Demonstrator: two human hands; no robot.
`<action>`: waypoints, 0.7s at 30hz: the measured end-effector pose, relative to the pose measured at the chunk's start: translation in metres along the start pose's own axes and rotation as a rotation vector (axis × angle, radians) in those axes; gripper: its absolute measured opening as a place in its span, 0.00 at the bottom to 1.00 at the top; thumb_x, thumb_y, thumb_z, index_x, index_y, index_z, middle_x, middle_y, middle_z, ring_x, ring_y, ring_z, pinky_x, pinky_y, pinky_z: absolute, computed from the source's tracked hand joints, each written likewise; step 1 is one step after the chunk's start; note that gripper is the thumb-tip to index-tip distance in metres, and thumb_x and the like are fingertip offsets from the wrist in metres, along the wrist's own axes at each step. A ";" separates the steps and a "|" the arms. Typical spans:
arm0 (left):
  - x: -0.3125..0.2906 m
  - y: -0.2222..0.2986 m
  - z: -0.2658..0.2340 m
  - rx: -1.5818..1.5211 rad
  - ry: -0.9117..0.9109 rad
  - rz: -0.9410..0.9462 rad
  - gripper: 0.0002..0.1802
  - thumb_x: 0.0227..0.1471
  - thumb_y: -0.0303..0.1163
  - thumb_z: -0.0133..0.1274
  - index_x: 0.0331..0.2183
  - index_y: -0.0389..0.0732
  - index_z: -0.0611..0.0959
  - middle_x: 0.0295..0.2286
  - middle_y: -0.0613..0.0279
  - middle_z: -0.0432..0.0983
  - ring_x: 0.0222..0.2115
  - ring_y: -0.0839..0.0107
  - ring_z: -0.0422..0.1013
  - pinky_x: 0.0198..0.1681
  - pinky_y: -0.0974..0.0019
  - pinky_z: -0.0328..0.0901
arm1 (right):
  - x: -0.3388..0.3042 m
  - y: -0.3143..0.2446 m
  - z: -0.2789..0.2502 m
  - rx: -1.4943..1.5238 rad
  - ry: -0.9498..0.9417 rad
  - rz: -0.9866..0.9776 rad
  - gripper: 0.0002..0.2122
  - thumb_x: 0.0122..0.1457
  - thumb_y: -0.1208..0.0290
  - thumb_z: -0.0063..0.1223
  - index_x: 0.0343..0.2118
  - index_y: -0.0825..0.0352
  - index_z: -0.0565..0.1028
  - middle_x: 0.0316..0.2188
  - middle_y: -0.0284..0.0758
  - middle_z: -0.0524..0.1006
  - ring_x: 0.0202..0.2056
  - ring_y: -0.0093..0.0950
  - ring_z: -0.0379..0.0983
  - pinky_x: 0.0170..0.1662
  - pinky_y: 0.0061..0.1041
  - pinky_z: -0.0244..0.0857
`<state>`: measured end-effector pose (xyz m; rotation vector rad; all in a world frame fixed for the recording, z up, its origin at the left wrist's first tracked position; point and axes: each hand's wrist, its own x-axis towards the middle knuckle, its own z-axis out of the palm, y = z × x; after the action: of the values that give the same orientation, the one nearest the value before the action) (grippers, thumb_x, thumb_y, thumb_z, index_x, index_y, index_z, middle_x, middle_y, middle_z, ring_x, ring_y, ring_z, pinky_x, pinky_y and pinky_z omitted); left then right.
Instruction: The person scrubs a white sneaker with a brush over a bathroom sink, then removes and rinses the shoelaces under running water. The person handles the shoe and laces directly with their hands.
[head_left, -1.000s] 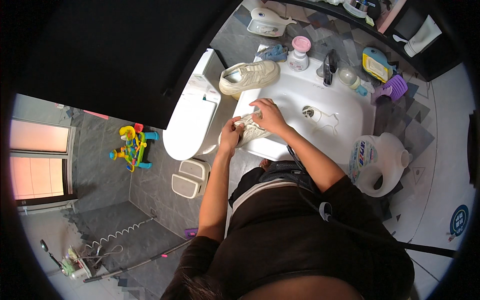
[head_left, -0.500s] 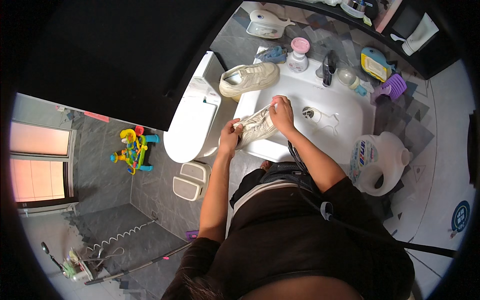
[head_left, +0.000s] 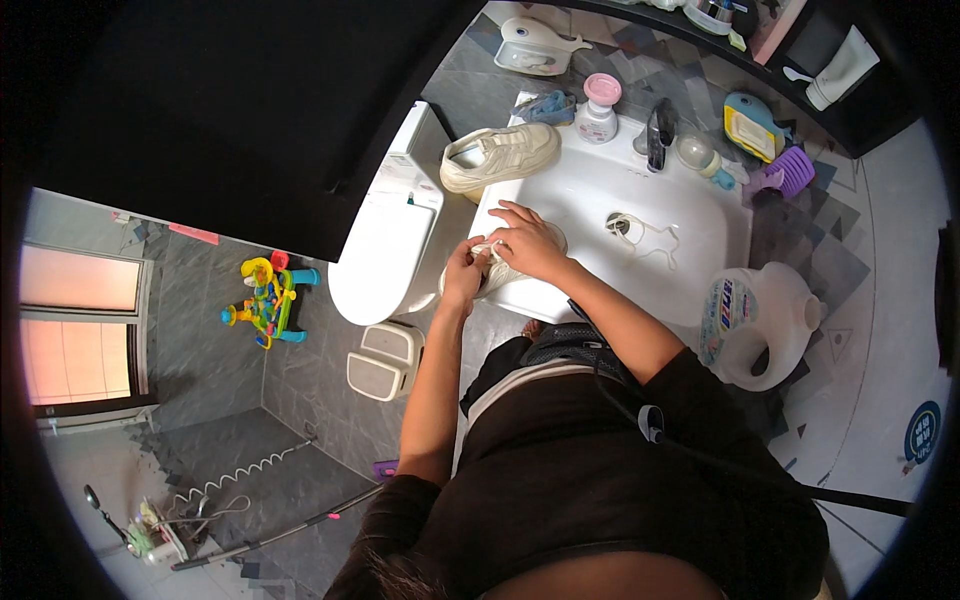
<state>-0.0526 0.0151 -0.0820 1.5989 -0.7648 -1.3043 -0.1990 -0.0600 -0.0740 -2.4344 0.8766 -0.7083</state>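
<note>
A white sink fills the middle of the view, and everything else sits around it; a white toilet stands just beside its left edge, and a large white detergent jug rests at its right front corner; a cream sneaker lies on its back left rim, well apart from the hands; both forearms reach forward from the lower edge and meet over the sink's front left corner; the right hand lies palm down, fingers curled over a second pale shoe at that corner; the left hand pinches the same shoe from its left side, thumb and fingers closed on it; a white lace trails by the drain in the basin; a pink-capped bottle stands on the back rim.
</note>
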 end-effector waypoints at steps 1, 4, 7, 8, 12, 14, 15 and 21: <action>0.000 0.000 0.000 0.003 0.001 0.003 0.16 0.54 0.26 0.48 0.46 0.38 0.73 0.24 0.69 0.68 0.23 0.82 0.61 0.24 0.78 0.56 | 0.000 0.000 0.001 -0.015 -0.012 0.019 0.07 0.48 0.71 0.52 0.30 0.63 0.78 0.50 0.33 0.68 0.58 0.33 0.53 0.59 0.34 0.47; 0.000 0.000 0.003 -0.025 0.012 0.006 0.16 0.53 0.27 0.49 0.45 0.38 0.73 0.21 0.72 0.64 0.20 0.83 0.57 0.22 0.77 0.53 | 0.001 0.001 0.003 -0.074 -0.040 0.048 0.06 0.48 0.72 0.52 0.28 0.65 0.78 0.49 0.34 0.68 0.57 0.32 0.54 0.58 0.35 0.47; 0.000 -0.001 0.002 -0.030 0.023 0.015 0.16 0.53 0.28 0.50 0.45 0.37 0.73 0.19 0.73 0.63 0.20 0.83 0.56 0.21 0.77 0.52 | 0.002 -0.002 -0.002 -0.130 -0.031 0.049 0.07 0.48 0.74 0.51 0.29 0.68 0.77 0.48 0.35 0.69 0.56 0.32 0.56 0.58 0.34 0.48; 0.001 -0.001 0.001 -0.024 0.026 0.019 0.16 0.53 0.28 0.50 0.45 0.37 0.73 0.19 0.73 0.63 0.20 0.84 0.56 0.21 0.77 0.52 | 0.002 -0.004 -0.005 -0.147 -0.023 0.047 0.07 0.48 0.74 0.50 0.29 0.68 0.77 0.47 0.35 0.69 0.55 0.33 0.56 0.57 0.34 0.49; 0.003 -0.002 -0.001 -0.013 0.012 0.000 0.16 0.53 0.29 0.50 0.45 0.37 0.73 0.22 0.71 0.65 0.22 0.82 0.58 0.23 0.77 0.54 | 0.000 0.014 -0.014 -0.181 0.203 0.160 0.07 0.47 0.76 0.48 0.29 0.69 0.75 0.42 0.37 0.70 0.50 0.34 0.61 0.54 0.33 0.52; 0.004 -0.004 -0.003 0.000 0.007 -0.009 0.16 0.55 0.28 0.49 0.46 0.37 0.72 0.27 0.67 0.70 0.26 0.81 0.63 0.27 0.77 0.58 | -0.002 0.021 -0.024 -0.118 0.279 0.273 0.06 0.47 0.77 0.48 0.29 0.69 0.74 0.39 0.37 0.70 0.48 0.35 0.62 0.52 0.33 0.54; 0.005 -0.004 -0.003 0.007 0.008 -0.011 0.16 0.55 0.28 0.49 0.46 0.36 0.72 0.27 0.66 0.71 0.26 0.81 0.63 0.27 0.77 0.59 | -0.003 0.028 -0.023 -0.165 0.363 0.265 0.05 0.46 0.76 0.50 0.27 0.67 0.73 0.38 0.37 0.70 0.45 0.35 0.63 0.49 0.33 0.56; 0.007 -0.005 -0.001 -0.005 0.010 -0.009 0.16 0.54 0.28 0.50 0.46 0.37 0.73 0.26 0.68 0.68 0.25 0.80 0.62 0.27 0.77 0.57 | -0.006 0.059 -0.010 0.566 0.448 0.561 0.07 0.45 0.74 0.52 0.29 0.66 0.75 0.41 0.37 0.72 0.40 0.34 0.68 0.45 0.30 0.62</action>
<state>-0.0507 0.0112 -0.0893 1.6055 -0.7488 -1.3030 -0.2357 -0.0995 -0.1015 -1.4588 1.2476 -1.1080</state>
